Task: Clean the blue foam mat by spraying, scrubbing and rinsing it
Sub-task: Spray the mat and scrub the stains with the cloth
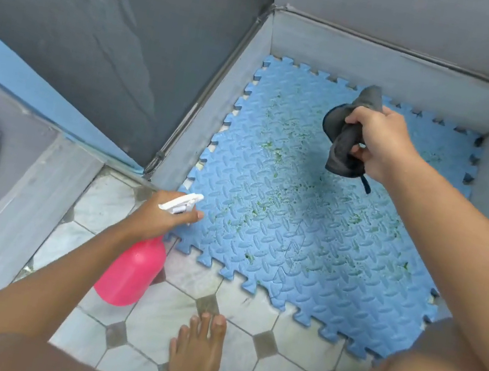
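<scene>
Your left grip (163,213) is curled round the neck of the pink spray bottle (129,273). One finger lies under its white nozzle (182,204), which points away from you along the mat's edge. The bottle hangs tilted below that grip, over the tiled floor (244,326).

Your right grip (375,139) is closed tight on a bunched dark grey cloth (341,156), held out ahead of you.

The blue foam mat (294,227) lies flat beneath the right grip and just right of the left one. Its toothed border meets the low grey walls (372,64) on the far side. Green specks (270,149) are scattered across it between the two grips. Your bare foot (195,363) rests on the tiles nearer you than the left grip.
</scene>
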